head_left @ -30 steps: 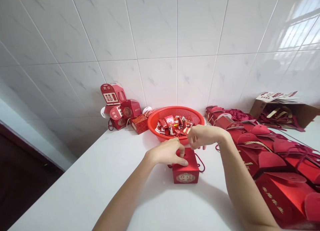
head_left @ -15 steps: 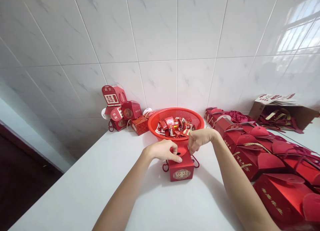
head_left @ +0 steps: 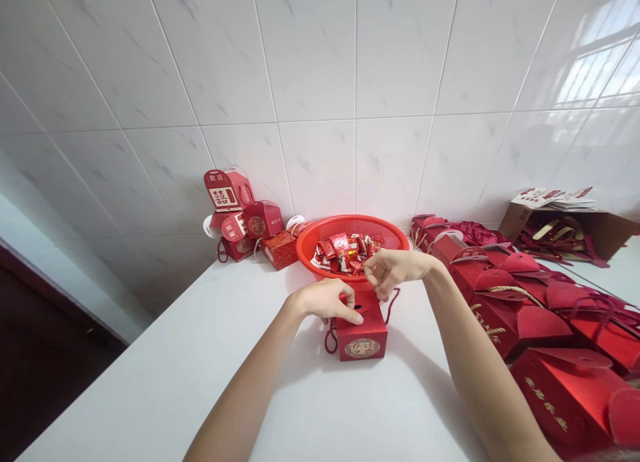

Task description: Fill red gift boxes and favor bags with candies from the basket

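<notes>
A small red box (head_left: 363, 339) with a gold emblem on its front stands on the white table, a dark hole showing in its top. My left hand (head_left: 330, 301) is curled over the box's left side and grips it, thumb on the top. Above the box's right back corner, my right hand (head_left: 395, 270) pinches the dark red cord (head_left: 393, 307), which rises from the right side. Another cord loop (head_left: 331, 339) hangs at the left side. Right behind is a red plastic basket (head_left: 310, 239) with wrapped sweets (head_left: 345, 249), partly covered by my right hand.
Several red boxes (head_left: 520, 315) fill the right side of the table (head_left: 200, 355). A cardboard carton (head_left: 610, 229) with ribbons stands at the back right. More small boxes (head_left: 225, 192) are stacked at the back left, by the tiled wall (head_left: 315, 169).
My right hand has moved slightly left and up, over the basket's front edge. The right cord now stands up rather than looping down. My left hand has hardly moved.
</notes>
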Available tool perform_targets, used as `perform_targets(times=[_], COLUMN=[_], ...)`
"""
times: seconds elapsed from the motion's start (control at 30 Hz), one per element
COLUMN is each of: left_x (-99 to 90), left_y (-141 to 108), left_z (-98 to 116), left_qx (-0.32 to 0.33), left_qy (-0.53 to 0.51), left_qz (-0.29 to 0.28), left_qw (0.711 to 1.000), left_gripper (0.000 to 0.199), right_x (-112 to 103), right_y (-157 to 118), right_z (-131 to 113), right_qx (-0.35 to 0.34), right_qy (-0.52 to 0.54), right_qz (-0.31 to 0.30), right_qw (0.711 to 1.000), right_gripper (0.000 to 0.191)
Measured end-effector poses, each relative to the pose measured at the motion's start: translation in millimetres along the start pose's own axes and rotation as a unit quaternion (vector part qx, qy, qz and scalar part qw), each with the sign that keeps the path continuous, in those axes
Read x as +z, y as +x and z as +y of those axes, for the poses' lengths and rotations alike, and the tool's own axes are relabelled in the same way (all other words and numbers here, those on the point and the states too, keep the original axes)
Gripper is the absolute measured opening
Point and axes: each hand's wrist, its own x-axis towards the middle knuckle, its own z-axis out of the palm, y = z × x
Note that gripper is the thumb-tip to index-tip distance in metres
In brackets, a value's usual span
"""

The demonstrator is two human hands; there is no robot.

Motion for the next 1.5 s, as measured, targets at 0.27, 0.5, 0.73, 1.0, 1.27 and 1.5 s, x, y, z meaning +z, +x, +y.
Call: perform_targets(times=[0.27,0.5,0.73,1.0,1.27,1.5], left_x=[1.9,-5.3,2.6,1.5,-16.2,-17.9], left_y=[-20,-54,-60,-51,-18,5], left_z=[10,28,34,30,14,-4], left_qx=[0.017,0.218,0.334,0.327,0.289,0.227], left_qy=[0.013,-0.183,-0.242,-0.179,-0.187,-0.096], left_qz=[0.078,0.196,0.234,0.341,0.340,0.259], left_qw=[0.997,0.938,0.881,0.863,0.875,0.934], left_gripper=[0.023,0.032,0.035,0.035,0.050,0.049], right_x=[-2,-3,15,17,19,18], right_y=[0,-8,-19,-26,-41,-109], right_z=[-5,-15,-34,-41,-48,-70], right_qx=[-0.044,-0.120,-0.078,-0.119,-0.190,-0.261], right_qy=[0.093,0.055,-0.021,-0.011,0.080,-0.027], right_qz=[0.109,0.122,0.209,0.299,0.488,0.706], right_qw=[0.989,0.984,0.975,0.947,0.848,0.658], right_gripper=[0.034,0.032,0.032,0.031,0.035,0.022])
